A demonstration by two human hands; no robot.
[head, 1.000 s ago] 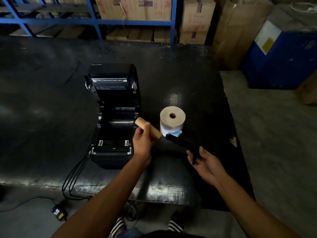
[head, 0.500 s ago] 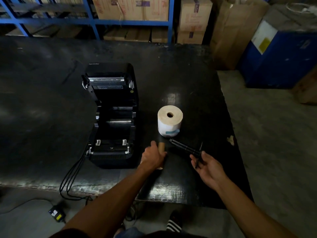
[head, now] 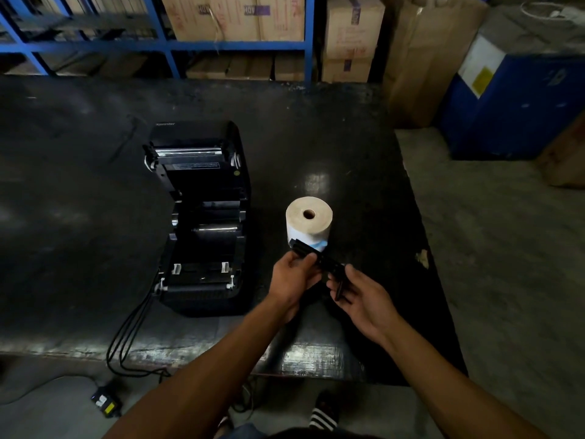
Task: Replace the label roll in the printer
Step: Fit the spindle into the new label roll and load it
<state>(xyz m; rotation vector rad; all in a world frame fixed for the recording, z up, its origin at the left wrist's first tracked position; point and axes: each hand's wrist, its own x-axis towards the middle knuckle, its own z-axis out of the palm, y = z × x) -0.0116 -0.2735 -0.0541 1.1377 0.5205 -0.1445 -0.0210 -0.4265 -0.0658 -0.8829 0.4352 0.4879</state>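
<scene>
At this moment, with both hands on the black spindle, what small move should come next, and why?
Probably bring the black spindle, held by the left hand and right hand, to the core hole of the new label roll and thread it through. The roll stands on end just behind the hands, and the open printer has an empty bay.

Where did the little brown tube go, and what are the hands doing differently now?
The left hand let go of the brown tube, now out of sight, and joined the right hand on the black spindle. The printer stayed open; the label roll stayed upright.
</scene>
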